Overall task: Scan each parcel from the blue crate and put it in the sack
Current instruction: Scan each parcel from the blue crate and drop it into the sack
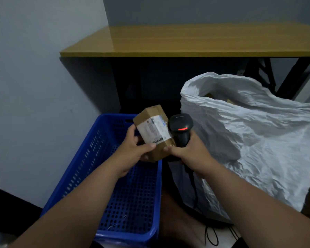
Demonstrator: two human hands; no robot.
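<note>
Both forearms reach in from the bottom edge, over the blue crate (132, 203), whose perforated floor looks bare apart from a stray thread or two, so this is likely the last parcel. A black cable (211, 235) loops on the floor between crate and sack.

Further out, the left hand (132, 151) grips the parcel (150, 129), a small brown cardboard box held above the crate's far end. Its thumb lies across the lower front face, just under the barcode (157, 140), with the fingers curled round the left side. The right hand (191, 153) is wrapped round the handle of the scanner (180, 128), and a fingertip of that hand also touches the box's lower right corner. The scanner's head sits just beside the box's right edge, with a red light glowing on it.

To scan well, I judge the box should be turned so the white label (153, 129) faces the scanner's window, and the thumb kept off the barcode strip, which it nearly covers. The scanner probably needs drawing back a little so the beam spans the whole code.

Beyond and to the right stands the white sack (249, 126), mouth open, with something brown just visible inside. Farthest off is a wooden tabletop (186, 42) against the wall.
</note>
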